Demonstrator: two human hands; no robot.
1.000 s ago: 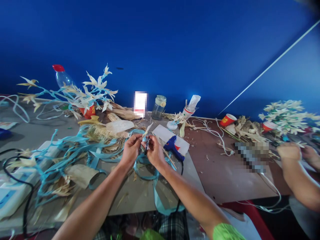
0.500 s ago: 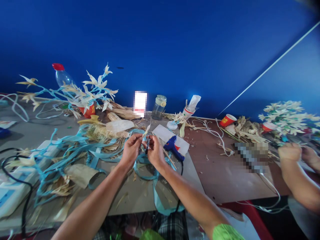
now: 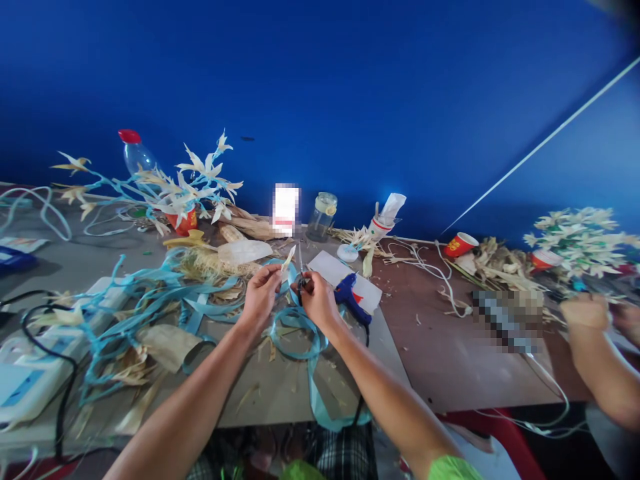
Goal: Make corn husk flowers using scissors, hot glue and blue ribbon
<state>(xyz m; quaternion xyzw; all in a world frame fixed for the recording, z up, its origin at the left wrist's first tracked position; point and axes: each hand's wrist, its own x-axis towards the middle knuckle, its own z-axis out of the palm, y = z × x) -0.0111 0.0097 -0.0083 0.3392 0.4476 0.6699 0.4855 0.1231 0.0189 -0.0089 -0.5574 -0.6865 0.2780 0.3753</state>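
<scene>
— What do you see ahead?
— You face a deep blue wall, a slanting white line crossing it at your right.
— And below?
— Your tabletop is grey on your left, brownish on your right.

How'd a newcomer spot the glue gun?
Below the blue wall, on the table, a white sheet lies by the right hand. The glue gun lies partly over it. Its dark blue body and red trigger set it apart from the pale blue ribbon.
</scene>
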